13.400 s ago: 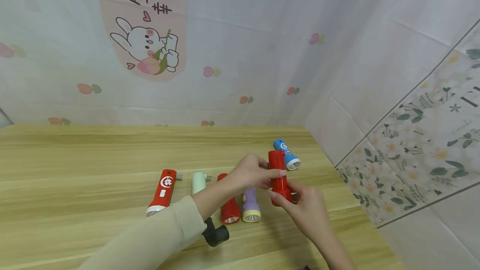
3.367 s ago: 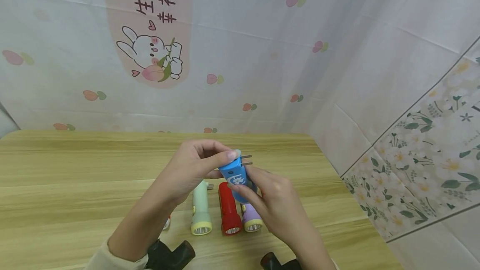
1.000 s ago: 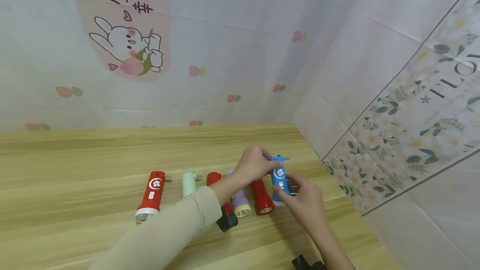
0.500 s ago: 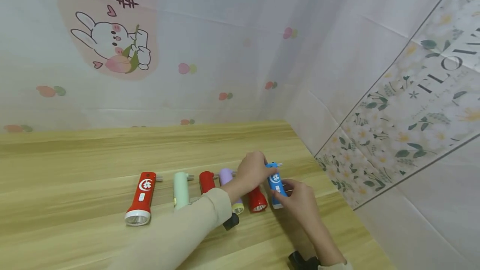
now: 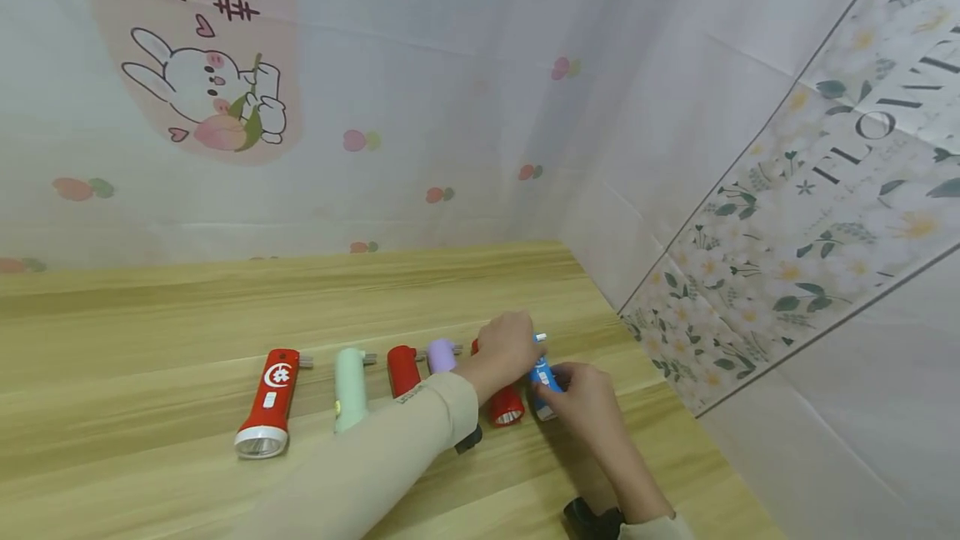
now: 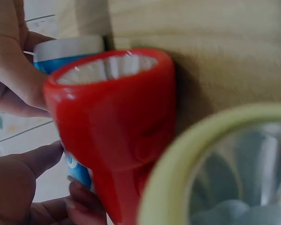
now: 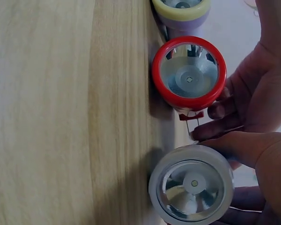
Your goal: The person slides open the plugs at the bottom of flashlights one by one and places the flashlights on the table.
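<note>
A blue flashlight (image 5: 543, 377) with a white rim lies at the right end of a row, held by both hands. My left hand (image 5: 506, 352) pinches its plug end; my right hand (image 5: 588, 398) grips it near the lamp end. In the right wrist view its white-rimmed lens (image 7: 192, 185) rests on or just above the table. Just left of it is a red flashlight (image 5: 506, 407), partly hidden by my left hand. The left wrist view shows this red flashlight (image 6: 117, 112) close beside the blue one, which is mostly hidden behind it.
Further left lie a purple flashlight (image 5: 442, 355), another red one (image 5: 405, 371), a mint-green one (image 5: 351, 386) and a red one with a white rim (image 5: 272, 398). My left sleeve covers parts of them. Patterned cloth (image 5: 420, 90) hangs behind the wooden table (image 5: 150, 315).
Earlier my hands held a red flashlight, then raised the blue one mid-table. The blue one has since come down at the right end of the row. The head view has swung right.
</note>
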Action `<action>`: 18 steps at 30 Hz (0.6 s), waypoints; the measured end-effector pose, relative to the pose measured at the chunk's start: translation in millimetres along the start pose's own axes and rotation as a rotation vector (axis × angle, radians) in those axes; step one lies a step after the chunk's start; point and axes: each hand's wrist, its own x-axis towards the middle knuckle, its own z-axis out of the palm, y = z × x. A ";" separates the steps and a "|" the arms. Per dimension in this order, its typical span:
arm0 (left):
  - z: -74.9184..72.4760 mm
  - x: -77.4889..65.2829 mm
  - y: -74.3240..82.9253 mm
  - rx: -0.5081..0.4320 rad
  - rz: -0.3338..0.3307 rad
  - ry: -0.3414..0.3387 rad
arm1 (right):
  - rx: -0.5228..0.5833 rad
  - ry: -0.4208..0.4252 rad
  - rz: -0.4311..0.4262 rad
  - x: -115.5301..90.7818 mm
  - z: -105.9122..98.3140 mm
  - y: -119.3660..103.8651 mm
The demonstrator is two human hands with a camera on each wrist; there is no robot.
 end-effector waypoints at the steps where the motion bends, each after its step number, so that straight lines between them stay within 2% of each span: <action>1: 1.2 1.3 0.0 0.017 -0.003 -0.009 | -0.001 -0.002 0.001 -0.1 0.3 0.1; 9: 3.4 7.3 -0.5 0.094 -0.006 -0.021 | -0.019 0.002 0.014 1.4 4.4 1.1; 18: 10.4 8.6 8.4 0.261 0.006 -0.063 | -0.084 0.011 0.010 1.8 5.3 2.3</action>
